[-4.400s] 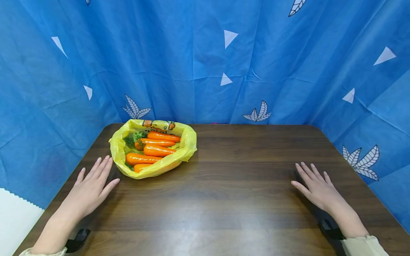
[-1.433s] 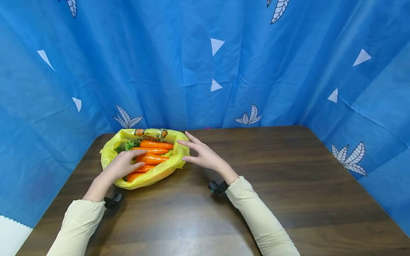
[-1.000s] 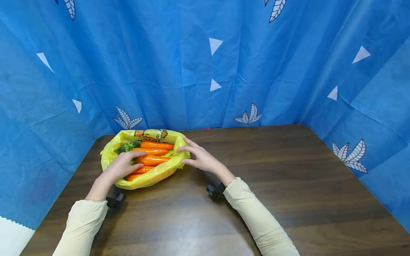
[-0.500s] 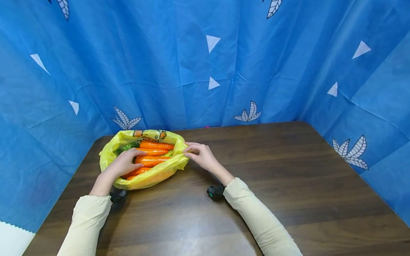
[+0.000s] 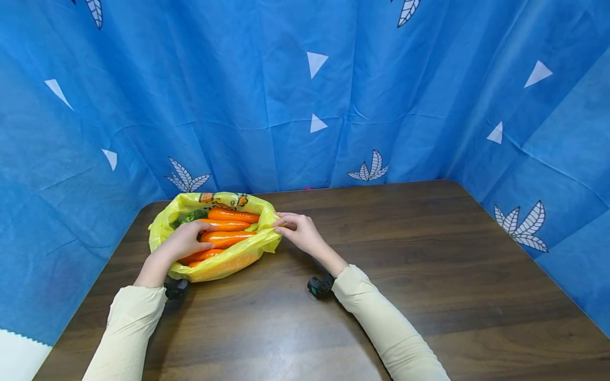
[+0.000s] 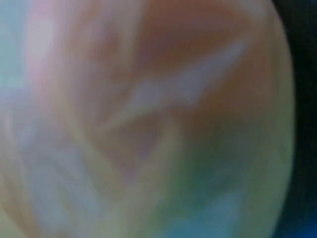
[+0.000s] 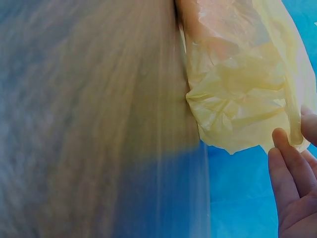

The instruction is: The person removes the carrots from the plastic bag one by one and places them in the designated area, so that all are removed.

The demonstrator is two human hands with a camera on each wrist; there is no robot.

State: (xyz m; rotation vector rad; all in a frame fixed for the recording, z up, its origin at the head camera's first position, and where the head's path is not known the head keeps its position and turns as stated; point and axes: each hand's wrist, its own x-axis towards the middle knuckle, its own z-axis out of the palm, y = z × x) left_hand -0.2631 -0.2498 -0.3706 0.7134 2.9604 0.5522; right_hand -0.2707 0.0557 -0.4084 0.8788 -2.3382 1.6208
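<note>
While the right hand pinches the right-hand rim of the yellow bag between thumb and fingers, the left hand is inside, thumb and fingers curved to either side of the middle carrot; whether closed on it, cannot tell.

Bag: one, thin plastic, printed, mouth spread, towards the far left of the desk. Judged soft, very light, easily torn or dragged; best held at the rim.

Carrots: five visible, side by side in the bag, leafy greens at left. Glossy; judged firm, fairly light, slippery. Best taken round the thick end, clear of the flimsier leaves.
</note>
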